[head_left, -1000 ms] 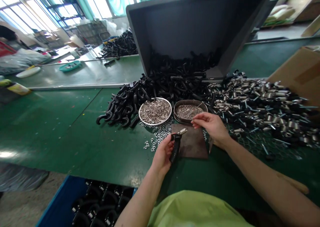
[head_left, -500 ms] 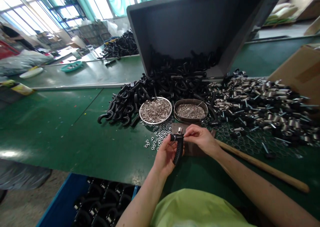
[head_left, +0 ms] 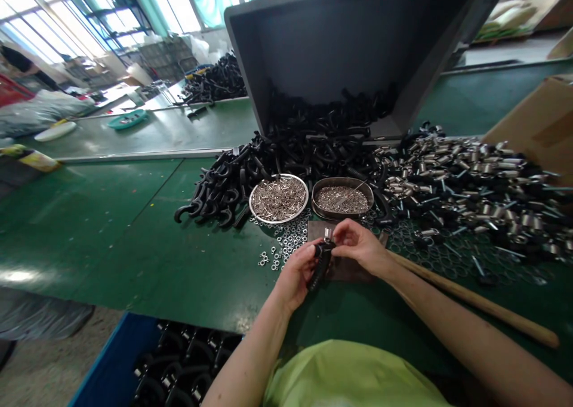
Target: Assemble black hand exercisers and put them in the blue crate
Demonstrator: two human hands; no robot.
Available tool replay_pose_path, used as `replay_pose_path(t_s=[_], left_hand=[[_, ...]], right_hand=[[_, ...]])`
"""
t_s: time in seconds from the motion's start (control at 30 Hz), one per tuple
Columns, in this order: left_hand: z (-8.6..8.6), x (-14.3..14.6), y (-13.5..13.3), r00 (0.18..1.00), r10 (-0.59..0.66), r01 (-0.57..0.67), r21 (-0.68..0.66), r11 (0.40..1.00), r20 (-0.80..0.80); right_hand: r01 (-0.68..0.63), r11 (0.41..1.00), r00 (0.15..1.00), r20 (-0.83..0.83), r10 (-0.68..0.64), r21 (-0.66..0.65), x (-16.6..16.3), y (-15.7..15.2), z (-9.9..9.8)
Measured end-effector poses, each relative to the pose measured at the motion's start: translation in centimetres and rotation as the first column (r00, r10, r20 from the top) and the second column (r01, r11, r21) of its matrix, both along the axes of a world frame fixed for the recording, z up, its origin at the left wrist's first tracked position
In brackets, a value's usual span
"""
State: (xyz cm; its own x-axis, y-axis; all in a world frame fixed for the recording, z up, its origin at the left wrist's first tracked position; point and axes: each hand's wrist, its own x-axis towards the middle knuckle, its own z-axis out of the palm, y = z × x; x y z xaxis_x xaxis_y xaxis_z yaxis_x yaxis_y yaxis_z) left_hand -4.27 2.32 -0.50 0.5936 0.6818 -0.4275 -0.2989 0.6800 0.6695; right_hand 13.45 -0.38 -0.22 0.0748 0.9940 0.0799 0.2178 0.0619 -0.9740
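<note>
My left hand (head_left: 296, 274) is closed around a black curved handle (head_left: 319, 271) with a ribbed grip. A shiny metal sleeve (head_left: 328, 234) stands up from the handle's top end. At the right side of that end, my right hand (head_left: 360, 247) has thumb and fingertips pressed together; whatever is between them is too small to make out. Beneath both hands lies a brownish flat plate (head_left: 351, 270) on the green table. Small metal nuts or rings (head_left: 286, 239) are scattered just left of the plate.
A round dish of metal pins (head_left: 278, 199) and an oval tin of small parts (head_left: 342, 199) stand behind the hands. Black hooks (head_left: 219, 192) are heaped at left, metal-ended parts (head_left: 474, 186) at right. A wooden stick (head_left: 474, 299) lies at right; a tipped grey bin (head_left: 331, 55) stands behind.
The handle has turned in my left hand, its top end shifting slightly right and its grip leaning left. My right fingers have stayed against it, with the hand a little higher.
</note>
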Motion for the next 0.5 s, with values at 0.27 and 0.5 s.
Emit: replay_pose_path(t_s=[0.27, 0.5], left_hand=[[-0.9, -0.2, 0.7, 0.783, 0.154, 0.478, 0.741, 0.471, -0.603], [-2.0, -0.1, -1.3, 0.634, 0.344, 0.693, 0.706, 0.146, -0.693]], right_hand=[[-0.469, 0.866, 0.271, 0.961, -0.046, 0.174, 2.2, 0.7, -2.2], [-0.317, 0.938, 0.231, 0.971, -0.069, 0.142, 4.1, -3.1, -0.9]])
